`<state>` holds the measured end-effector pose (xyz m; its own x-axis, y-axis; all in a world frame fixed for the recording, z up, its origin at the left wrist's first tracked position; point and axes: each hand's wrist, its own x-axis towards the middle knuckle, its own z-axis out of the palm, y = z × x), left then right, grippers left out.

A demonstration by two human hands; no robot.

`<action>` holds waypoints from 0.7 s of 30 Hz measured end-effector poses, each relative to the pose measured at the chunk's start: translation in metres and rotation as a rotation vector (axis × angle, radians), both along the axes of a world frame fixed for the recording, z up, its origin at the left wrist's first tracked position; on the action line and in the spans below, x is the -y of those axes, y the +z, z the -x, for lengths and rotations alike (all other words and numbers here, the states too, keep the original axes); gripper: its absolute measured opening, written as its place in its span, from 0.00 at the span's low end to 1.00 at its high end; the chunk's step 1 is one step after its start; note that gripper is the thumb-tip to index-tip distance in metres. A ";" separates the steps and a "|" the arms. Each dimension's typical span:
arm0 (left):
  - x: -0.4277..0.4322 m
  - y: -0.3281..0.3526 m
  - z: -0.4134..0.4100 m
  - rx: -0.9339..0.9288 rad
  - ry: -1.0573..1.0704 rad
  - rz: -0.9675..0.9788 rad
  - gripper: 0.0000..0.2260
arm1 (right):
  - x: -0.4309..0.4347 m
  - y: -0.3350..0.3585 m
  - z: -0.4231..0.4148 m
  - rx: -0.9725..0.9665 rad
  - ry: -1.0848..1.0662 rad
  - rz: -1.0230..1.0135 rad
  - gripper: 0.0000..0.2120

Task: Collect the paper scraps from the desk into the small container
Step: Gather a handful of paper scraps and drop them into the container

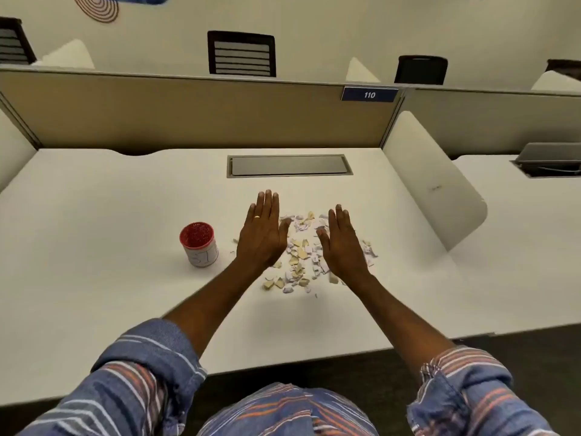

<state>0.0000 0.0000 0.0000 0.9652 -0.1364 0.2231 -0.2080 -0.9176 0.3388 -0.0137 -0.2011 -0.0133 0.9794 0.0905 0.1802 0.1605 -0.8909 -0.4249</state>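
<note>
Several small white and tan paper scraps [298, 256] lie in a loose pile on the white desk [125, 294]. My left hand [262, 234] rests flat, fingers straight, along the pile's left side. My right hand [342, 243] lies flat along the right side, with a few scraps outside it to the right. Both hands hold nothing. A small white container [199, 243] with a red rim and red inside stands upright on the desk, to the left of my left hand.
A grey cable hatch [289, 165] is set into the desk behind the pile. A tan partition [188, 114] closes the back and a white divider panel [437, 180] stands on the right. The desk's front edge runs near my sleeves.
</note>
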 end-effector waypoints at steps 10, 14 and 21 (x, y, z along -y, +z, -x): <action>0.023 -0.075 0.049 -0.395 0.140 -0.158 0.35 | 0.043 -0.069 0.019 -0.329 0.093 0.157 0.30; 0.037 -0.092 0.056 -0.532 0.190 -0.043 0.34 | 0.047 -0.085 0.017 -0.389 0.153 0.233 0.29; 0.066 -0.110 0.061 -0.531 0.209 0.119 0.30 | 0.042 -0.093 0.013 -0.322 0.205 0.236 0.23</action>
<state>-0.0613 -0.0664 -0.1103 0.9528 0.0649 -0.2966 0.1997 -0.8699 0.4510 -0.0269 -0.2431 -0.1061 0.9398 0.2907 -0.1800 0.2366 -0.9330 -0.2713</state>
